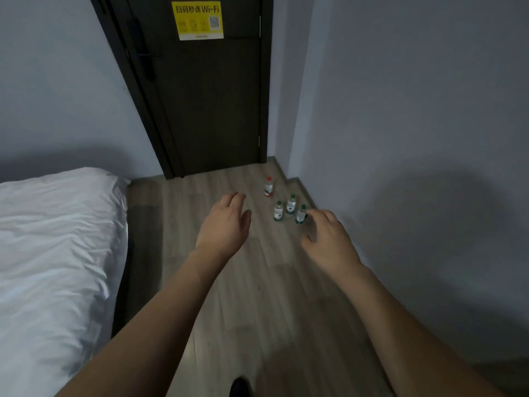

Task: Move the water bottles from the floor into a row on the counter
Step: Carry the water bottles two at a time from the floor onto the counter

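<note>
Bed point(54, 247) at left, white sheet, one. Dark door point(211, 96) far centre, one yellow Wi-Fi sign point(197, 20) on it. My left hand point(226, 222) out over wood floor point(229, 296), fingers relaxed, holding nothing. Four water bottles upright on floor near right wall corner: one red-cap bottle point(268, 187) farthest, three green-cap bottles point(278, 211) point(291, 204) point(300, 214) clustered nearer. My right hand point(326, 236) reaches beside rightmost green-cap, fingers loosely curled, empty, no grip on any bottle.
</note>
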Available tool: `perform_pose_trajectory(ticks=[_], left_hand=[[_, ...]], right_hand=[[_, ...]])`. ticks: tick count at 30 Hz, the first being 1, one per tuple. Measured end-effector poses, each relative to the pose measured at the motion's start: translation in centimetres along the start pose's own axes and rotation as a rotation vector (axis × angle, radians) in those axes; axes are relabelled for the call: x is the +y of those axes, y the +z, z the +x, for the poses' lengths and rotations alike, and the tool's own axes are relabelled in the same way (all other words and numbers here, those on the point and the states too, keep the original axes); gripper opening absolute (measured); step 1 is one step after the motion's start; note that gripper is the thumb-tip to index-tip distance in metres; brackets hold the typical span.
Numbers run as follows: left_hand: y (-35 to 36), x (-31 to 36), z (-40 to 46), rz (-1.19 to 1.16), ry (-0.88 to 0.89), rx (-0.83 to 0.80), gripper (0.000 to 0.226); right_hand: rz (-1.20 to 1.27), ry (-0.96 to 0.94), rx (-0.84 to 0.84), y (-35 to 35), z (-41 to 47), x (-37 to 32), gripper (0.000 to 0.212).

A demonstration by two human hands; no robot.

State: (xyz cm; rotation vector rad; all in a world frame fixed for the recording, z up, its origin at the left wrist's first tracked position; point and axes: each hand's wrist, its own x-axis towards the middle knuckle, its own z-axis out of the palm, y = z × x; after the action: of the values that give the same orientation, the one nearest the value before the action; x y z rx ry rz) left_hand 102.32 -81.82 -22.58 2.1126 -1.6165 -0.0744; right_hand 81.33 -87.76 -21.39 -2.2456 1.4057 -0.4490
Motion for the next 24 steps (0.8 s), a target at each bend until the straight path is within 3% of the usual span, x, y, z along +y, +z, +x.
perform_pose_trajectory(ticks=[13, 24], left_hand=[[6.3, -7.5, 19.1, -0.044, 0.014, -0.108, 0.042], [9.4, -12.0, 39.4, 0.019, 0.02, -0.138, 0.045]], right_hand=[[-0.002, 0.126, -0.006, 4.4, 19.2, 0.6, 0.056], [0.196, 0.155, 0.086, 5.9, 40.5, 0.6, 0.045]])
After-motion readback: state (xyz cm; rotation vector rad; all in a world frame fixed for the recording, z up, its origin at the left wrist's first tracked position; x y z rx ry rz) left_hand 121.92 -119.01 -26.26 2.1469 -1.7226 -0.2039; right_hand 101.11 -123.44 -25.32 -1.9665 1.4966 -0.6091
